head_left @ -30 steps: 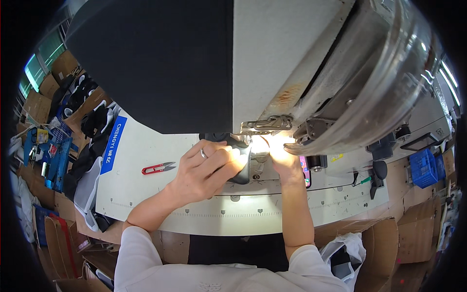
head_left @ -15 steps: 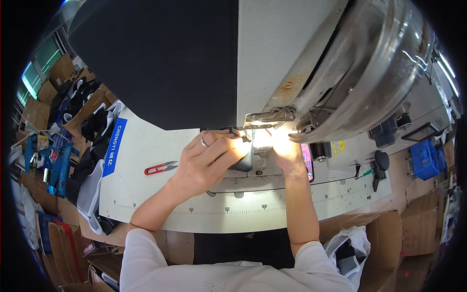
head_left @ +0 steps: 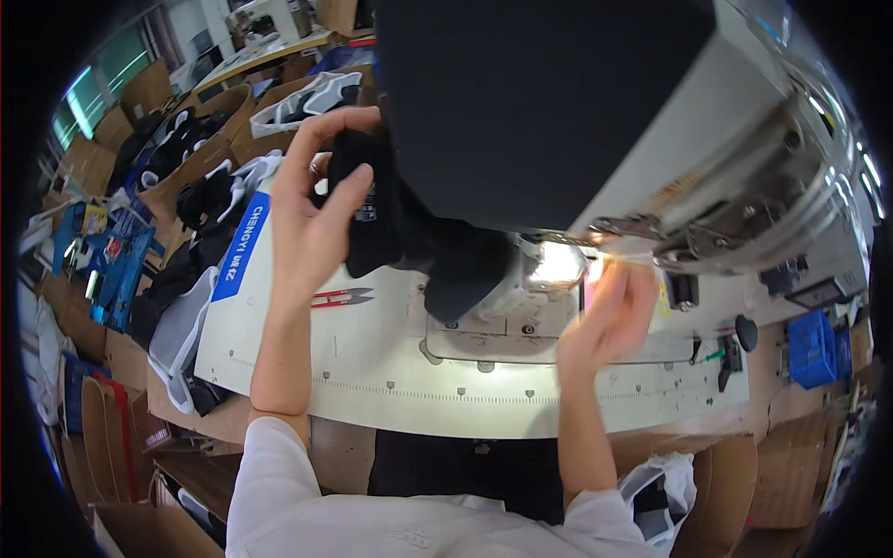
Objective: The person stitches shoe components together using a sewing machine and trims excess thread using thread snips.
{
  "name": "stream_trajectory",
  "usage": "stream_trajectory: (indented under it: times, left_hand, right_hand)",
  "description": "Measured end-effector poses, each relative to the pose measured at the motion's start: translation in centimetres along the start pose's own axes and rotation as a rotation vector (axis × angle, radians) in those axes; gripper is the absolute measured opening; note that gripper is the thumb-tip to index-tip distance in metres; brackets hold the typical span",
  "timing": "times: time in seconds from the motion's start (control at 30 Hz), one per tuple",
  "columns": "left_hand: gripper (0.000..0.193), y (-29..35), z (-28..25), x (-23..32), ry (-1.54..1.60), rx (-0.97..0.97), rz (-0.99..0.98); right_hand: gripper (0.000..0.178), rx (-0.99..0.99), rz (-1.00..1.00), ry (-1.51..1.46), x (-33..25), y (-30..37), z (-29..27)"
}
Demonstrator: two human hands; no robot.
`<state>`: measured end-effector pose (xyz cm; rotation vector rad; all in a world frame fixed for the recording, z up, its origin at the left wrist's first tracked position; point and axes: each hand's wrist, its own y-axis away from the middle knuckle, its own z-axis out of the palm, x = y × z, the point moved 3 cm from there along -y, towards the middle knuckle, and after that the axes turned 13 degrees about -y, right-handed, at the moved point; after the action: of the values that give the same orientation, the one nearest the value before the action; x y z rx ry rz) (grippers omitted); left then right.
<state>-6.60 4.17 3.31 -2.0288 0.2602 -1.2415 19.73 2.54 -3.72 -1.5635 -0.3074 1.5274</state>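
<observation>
My left hand point(head_left: 309, 209) is raised on the left, its thumb and fingers closed round one end of a black fabric piece point(head_left: 402, 223). A small pale print shows on the cloth near my thumb. The fabric drapes to the right, down toward the lit stitching area point(head_left: 555, 265) of the sewing machine point(head_left: 651, 139). Just right of the lamp's glow is my right hand point(head_left: 612, 321), smeared by motion; whether its fingers hold anything is unclear. The machine's dark head hides the needle and the fabric's far side.
Red-handled thread snips point(head_left: 344, 298) lie on the white table point(head_left: 391, 391), near my left forearm. Black and white cut pieces point(head_left: 186, 316) heap along the left edge. A cardboard box point(head_left: 726, 474) with a white bag point(head_left: 660, 493) stands at lower right, a blue crate point(head_left: 811, 352) farther right.
My left hand has moved up and left, lifting the black fabric out from the stitching area. The right hand has shifted slightly right and down. My view has turned as well.
</observation>
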Motion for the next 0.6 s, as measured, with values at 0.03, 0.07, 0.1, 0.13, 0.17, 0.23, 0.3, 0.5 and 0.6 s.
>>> stream_trajectory:
  times: [0.03,0.07,0.1,0.13,0.17,0.23,0.3,0.5,0.6]
  left_hand:
    - [0.023,-0.3,-0.9,1.5,0.076,-0.031,0.023]
    - [0.017,-0.4,-2.8,1.9,0.050,-0.113,-0.023]
    - [0.012,-0.4,-3.2,1.6,0.120,-0.115,-0.018]
    - [0.009,-0.4,-3.1,1.4,0.190,-0.120,-0.008]
    - [0.009,-0.1,-3.6,1.5,0.178,-0.124,-0.018]
    - [0.013,0.4,-3.7,2.1,0.449,-0.145,-0.182]
    - [0.016,0.4,-4.2,2.3,0.282,-0.073,-0.095]
    - [0.050,0.9,-3.2,5.2,-0.448,-0.148,0.628]
    - [0.047,2.9,1.4,3.6,-0.124,-0.576,0.331]
  right_hand:
    - [0.010,-0.040,-0.343,-0.269,-2.0,2.0,0.3]
    - [0.011,-0.534,-0.505,-0.215,-4.5,2.8,1.3]
    - [0.033,-0.770,-0.346,-0.176,-7.2,3.7,3.1]
    - [0.042,-0.568,-0.487,-0.235,-7.8,4.3,5.7]
    - [0.042,-0.534,-0.320,-0.249,-8.4,4.0,7.4]
    - [0.041,-0.592,-0.201,-0.130,-6.7,3.7,8.3]
    - [0.030,-0.697,-0.038,-0.036,-5.7,3.4,8.1]
    - [0.023,-0.937,0.345,-0.368,-6.8,2.9,3.7]
    - [0.022,-0.923,0.581,-0.483,-6.5,2.3,1.4]
